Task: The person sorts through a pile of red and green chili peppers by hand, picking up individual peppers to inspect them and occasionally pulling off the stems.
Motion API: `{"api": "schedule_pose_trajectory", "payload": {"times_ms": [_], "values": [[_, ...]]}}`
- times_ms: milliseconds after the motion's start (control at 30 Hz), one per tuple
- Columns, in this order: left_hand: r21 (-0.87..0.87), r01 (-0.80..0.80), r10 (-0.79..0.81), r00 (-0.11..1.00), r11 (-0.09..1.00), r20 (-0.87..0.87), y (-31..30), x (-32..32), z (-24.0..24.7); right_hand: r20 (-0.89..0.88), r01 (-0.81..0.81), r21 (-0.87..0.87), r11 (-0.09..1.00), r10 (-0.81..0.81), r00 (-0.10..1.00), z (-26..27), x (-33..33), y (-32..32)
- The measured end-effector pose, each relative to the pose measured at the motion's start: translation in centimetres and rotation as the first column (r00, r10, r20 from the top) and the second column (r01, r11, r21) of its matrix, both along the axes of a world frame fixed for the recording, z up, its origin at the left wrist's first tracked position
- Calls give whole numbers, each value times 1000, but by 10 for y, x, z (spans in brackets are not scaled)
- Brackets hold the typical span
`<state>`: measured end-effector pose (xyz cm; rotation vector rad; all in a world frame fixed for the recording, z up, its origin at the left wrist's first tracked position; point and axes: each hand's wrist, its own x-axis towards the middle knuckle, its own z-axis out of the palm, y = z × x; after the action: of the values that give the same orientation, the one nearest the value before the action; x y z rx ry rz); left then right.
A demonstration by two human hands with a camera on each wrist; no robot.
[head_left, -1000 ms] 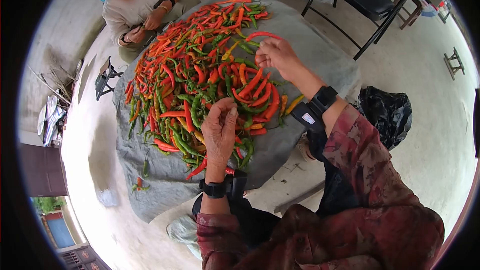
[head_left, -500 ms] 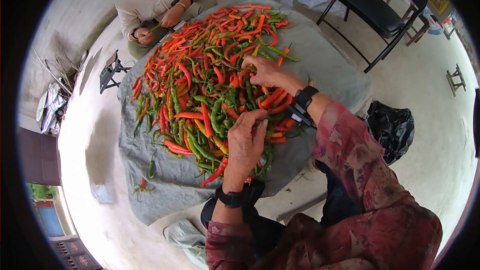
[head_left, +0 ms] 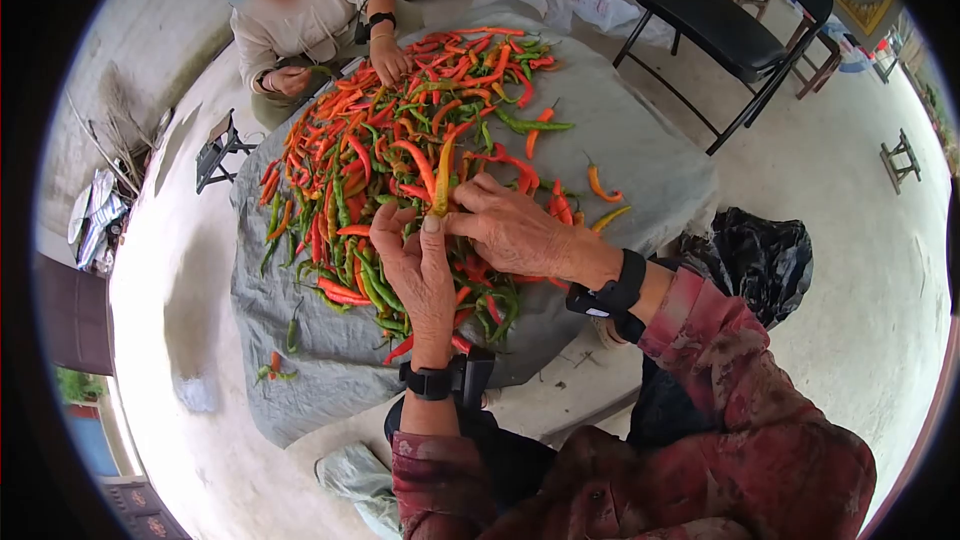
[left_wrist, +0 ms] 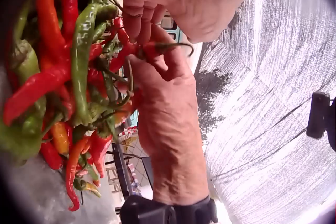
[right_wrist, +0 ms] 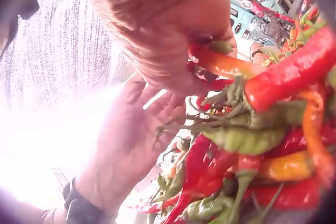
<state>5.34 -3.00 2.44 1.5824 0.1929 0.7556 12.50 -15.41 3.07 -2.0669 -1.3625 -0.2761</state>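
Note:
In the head view a yellow pepper [head_left: 443,180] points away from the person, its near end between the hands. The right hand [head_left: 530,235] pinches that end. Beside it, the left hand [head_left: 422,275] has its thumb tip close to the same end; whether it touches is unclear. In the right wrist view an orange-red pepper [right_wrist: 223,65] lies at the right hand's [right_wrist: 163,24] fingers, while the left hand [right_wrist: 126,134] shows its palm with loosely extended fingers. A red pepper with a curved stem [left_wrist: 152,50] appears at the right fingers in the left wrist view. Mixed peppers [head_left: 340,180] lie heaped beyond both hands.
A grey sheet [head_left: 640,150] lies under the heap. Another person [head_left: 310,0] sits at the far left side, one hand on the peppers. A black folding chair [head_left: 710,20] stands at the far right, a black plastic bag [head_left: 755,260] on the floor nearer.
The right hand has come back from over the heap to the left hand, and the yellow pepper now stands out between them. The other person's hand has reached onto the heap.

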Motion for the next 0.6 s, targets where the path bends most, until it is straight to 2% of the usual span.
{"api": "schedule_pose_trajectory", "payload": {"times_ms": [67, 133, 167, 233, 267, 333, 367, 433, 533, 600], "values": [[-22, 17, -18, 999, 1000, -30, 1, -1, 5, 19, -29, 46, 999, 28, 999, -2, -6, 0], [-63, 113, -121, 982, 992, -146, 7, -2, 10, 8, -125, 128, 984, 125, 992, -4, -9, -1], [-51, 110, -117, 978, 993, -172, 9, -3, 12, -1, -131, 134, 982, 132, 991, -5, -8, -1], [-57, 117, -125, 977, 991, -172, 19, -5, 2, -96, -194, 255, 947, 224, 970, -5, 0, -2], [-68, 138, -147, 976, 988, -163, 22, -5, 0, -99, -199, 261, 945, 231, 968, -5, 3, -3], [-63, 107, -114, 984, 992, -133, 22, -5, 2, -296, 54, 367, 929, 61, 953, -1, 6, -6], [-87, 141, -154, 976, 986, -152, 22, -6, 4, -330, 124, 358, 925, 1, 944, 2, 8, -9], [-181, 173, -211, 953, 968, -216, 16, -11, 14, -373, 158, 336, 929, -23, 928, 10, 8, -14], [-139, 251, -269, 954, 958, -132, 16, -9, 4, -386, 178, 312, 933, -47, 921, 9, 4, -14], [-134, 242, -258, 959, 961, -119, 10, -11, 2, -412, 139, 224, 965, -36, 910, 8, -2, -9]]}}
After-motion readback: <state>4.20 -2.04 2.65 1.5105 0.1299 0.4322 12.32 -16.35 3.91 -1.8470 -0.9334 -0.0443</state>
